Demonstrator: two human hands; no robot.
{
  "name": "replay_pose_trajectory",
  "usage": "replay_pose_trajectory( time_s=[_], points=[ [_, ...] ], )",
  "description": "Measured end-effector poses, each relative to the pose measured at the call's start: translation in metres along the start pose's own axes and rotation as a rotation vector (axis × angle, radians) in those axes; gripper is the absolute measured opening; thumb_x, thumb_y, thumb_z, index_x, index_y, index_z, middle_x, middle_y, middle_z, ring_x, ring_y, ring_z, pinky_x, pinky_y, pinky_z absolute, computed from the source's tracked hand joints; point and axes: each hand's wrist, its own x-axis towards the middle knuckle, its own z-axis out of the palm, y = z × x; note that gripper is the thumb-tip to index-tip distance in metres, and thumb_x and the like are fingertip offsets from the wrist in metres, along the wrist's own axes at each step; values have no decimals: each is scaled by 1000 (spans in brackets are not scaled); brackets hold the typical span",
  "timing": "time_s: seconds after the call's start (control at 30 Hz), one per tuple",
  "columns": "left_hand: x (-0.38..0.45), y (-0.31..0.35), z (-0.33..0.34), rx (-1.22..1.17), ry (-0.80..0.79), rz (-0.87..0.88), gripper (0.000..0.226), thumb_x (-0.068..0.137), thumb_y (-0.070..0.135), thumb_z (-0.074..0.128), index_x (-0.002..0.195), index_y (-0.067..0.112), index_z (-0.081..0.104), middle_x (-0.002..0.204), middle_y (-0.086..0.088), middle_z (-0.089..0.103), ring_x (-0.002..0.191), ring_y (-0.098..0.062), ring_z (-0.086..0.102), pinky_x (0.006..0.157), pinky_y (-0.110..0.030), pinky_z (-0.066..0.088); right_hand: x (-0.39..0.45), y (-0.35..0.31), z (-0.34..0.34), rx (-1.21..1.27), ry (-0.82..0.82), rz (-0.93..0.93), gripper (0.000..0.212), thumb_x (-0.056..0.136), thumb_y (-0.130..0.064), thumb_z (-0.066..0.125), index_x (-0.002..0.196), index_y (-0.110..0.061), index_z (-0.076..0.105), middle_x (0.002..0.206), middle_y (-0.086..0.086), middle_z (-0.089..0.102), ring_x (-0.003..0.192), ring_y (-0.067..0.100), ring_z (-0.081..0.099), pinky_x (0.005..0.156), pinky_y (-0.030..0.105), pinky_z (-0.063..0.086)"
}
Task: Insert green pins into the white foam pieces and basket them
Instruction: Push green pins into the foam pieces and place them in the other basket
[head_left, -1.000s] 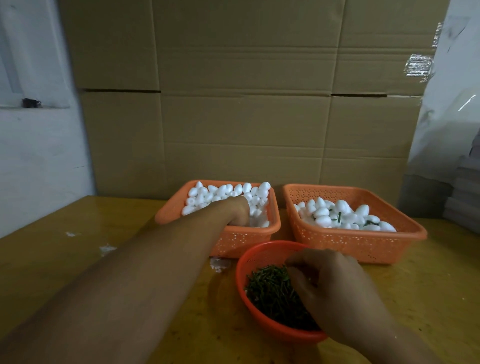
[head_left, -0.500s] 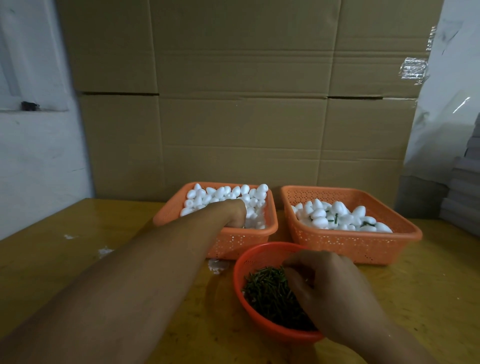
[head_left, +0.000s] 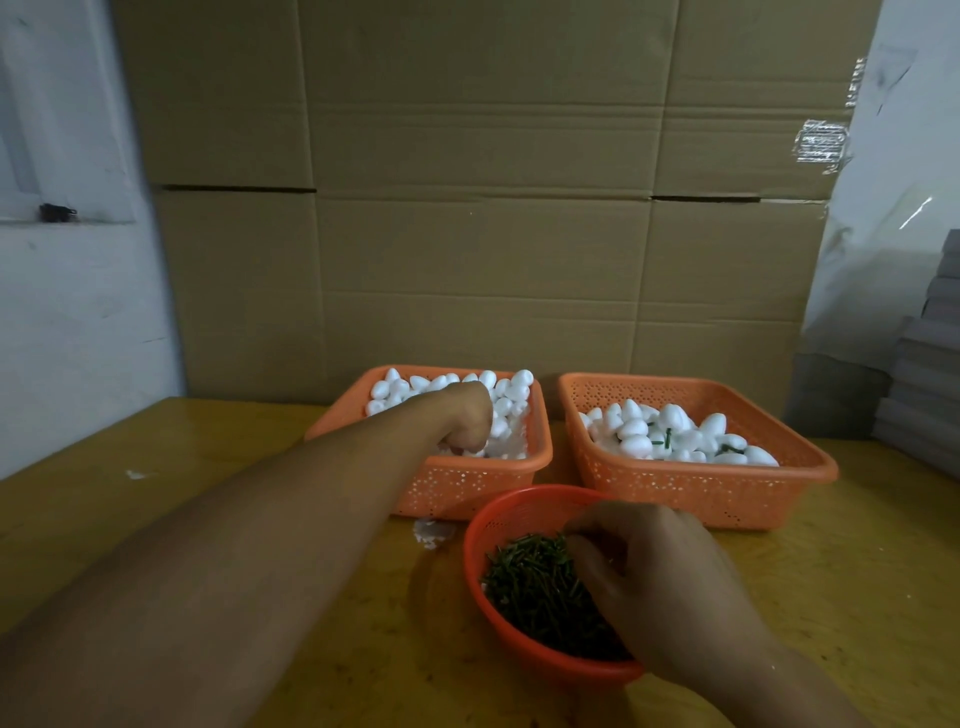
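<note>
Both hands work at once: the left hand (head_left: 467, 418), fingers curled down, digs into the foam pieces (head_left: 506, 397) in the basket (head_left: 467, 483) ahead; whether it grips one cannot be told. The right hand (head_left: 649, 571) curls over green pins (head_left: 530, 582) in the round bowl (head_left: 485, 525) beneath it, its pinch hidden. Finished pieces (head_left: 670, 434) lie beyond in the right basket (head_left: 701, 493), likely placed within reach. No writing is legible.

Cardboard boxes (head_left: 483, 208) behind wooden table (head_left: 156, 493); grey stack (head_left: 924, 395) right.

Orange perforated baskets (head_left: 701, 488); white foam pieces (head_left: 636, 441); dark green pins (head_left: 535, 587); yellow-brown table (head_left: 156, 467); tan cardboard (head_left: 467, 234).
</note>
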Motion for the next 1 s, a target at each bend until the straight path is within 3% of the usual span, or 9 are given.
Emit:
replay_pose_trajectory(
  time_s=[0.13,0.23,0.33,0.47,0.53,0.63,0.7,0.8,1.0],
  points=[
    [-4,-7,-3,-218,42,52,35,96,18,57,127,33,59,143,4,52,126,-24,54,103,-45,42,-1,0,1,-6,-5,-2,11,89,-38,63,96,-38,71,68,-21,65,56,1,57,51,19,42],
    [-14,-11,1,-419,180,117,15,100,24,55,108,35,63,125,7,64,108,-19,63,104,-46,43,0,0,1,-8,6,2,11,89,-38,64,96,-38,72,71,-21,68,57,0,59,53,21,47],
    [-26,-12,3,-573,304,160,23,95,7,56,101,29,60,109,7,67,98,-17,65,92,-41,52,0,0,2,-1,5,6,12,89,-38,63,98,-39,71,76,-21,70,61,1,61,58,27,53],
    [-52,-7,2,-689,496,241,23,93,3,54,94,26,57,95,10,65,86,-13,62,66,-17,42,0,1,2,-11,-2,-10,11,90,-37,63,97,-38,71,73,-20,68,58,0,60,55,23,50],
    [-68,-3,3,-759,545,296,20,92,2,56,94,22,58,89,11,65,79,-9,62,59,-14,40,0,0,2,-21,-20,-17,11,90,-36,62,97,-39,71,71,-18,67,57,2,58,52,21,46],
    [-92,3,8,-878,558,392,15,92,3,59,92,18,58,83,15,64,65,-1,61,61,-18,46,-1,-1,1,-29,-50,-20,12,90,-36,63,97,-40,72,67,-18,64,55,3,55,49,19,39],
    [-104,6,16,-951,528,443,14,93,2,60,93,15,58,95,11,68,75,-2,67,73,-23,53,-1,-1,1,-41,-75,-14,13,89,-36,63,98,-40,72,69,-19,65,59,3,56,52,23,46],
    [-120,6,27,-1033,472,485,14,94,2,62,95,16,57,106,-3,71,99,-18,71,91,-48,55,-1,-1,1,-59,-98,11,16,88,-39,65,102,-43,72,87,-19,69,75,2,59,65,30,54],
    [-144,4,47,-1090,434,523,19,92,13,64,91,29,53,103,-4,71,99,-30,70,85,-59,54,-2,-1,1,-107,-138,-6,15,89,-39,63,100,-40,73,97,-12,68,99,7,56,80,35,54]
  ],
)
